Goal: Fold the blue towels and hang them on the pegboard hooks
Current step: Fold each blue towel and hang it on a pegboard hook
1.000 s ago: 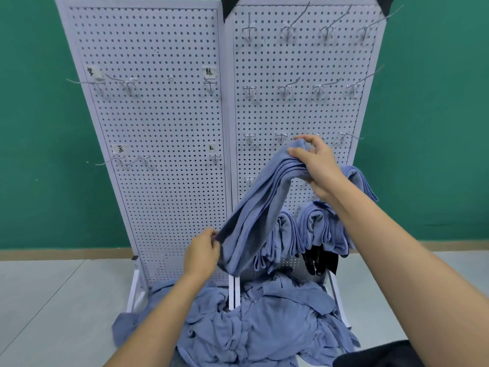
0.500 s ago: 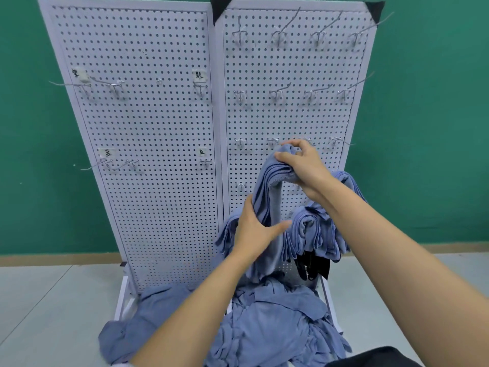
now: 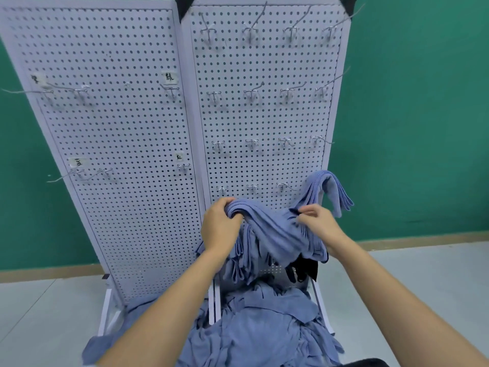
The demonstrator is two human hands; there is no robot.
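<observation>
I hold a folded blue towel point(image 3: 272, 229) in front of the lower part of the right pegboard panel point(image 3: 264, 115). My left hand point(image 3: 219, 223) grips its folded left end, fingers curled over the top. My right hand point(image 3: 317, 223) pinches the towel's right part. Another folded blue towel point(image 3: 330, 189) hangs over a hook at the panel's right edge. More folded towels point(image 3: 240, 266) hang lower, partly hidden behind the one I hold. A heap of loose blue towels point(image 3: 259, 329) lies on the floor at the board's foot.
The left pegboard panel point(image 3: 105, 128) carries a few bare hooks and paper labels. Several bare hooks point(image 3: 252, 143) stick out of the right panel above my hands. Something black point(image 3: 304, 268) hangs below the towels. A green wall stands behind, grey floor on both sides.
Both hands have brought the towel down from the third hook row to the bottom hook area. My left hand moved from the towel's lower end up to its folded top; my right hand shifted right.
</observation>
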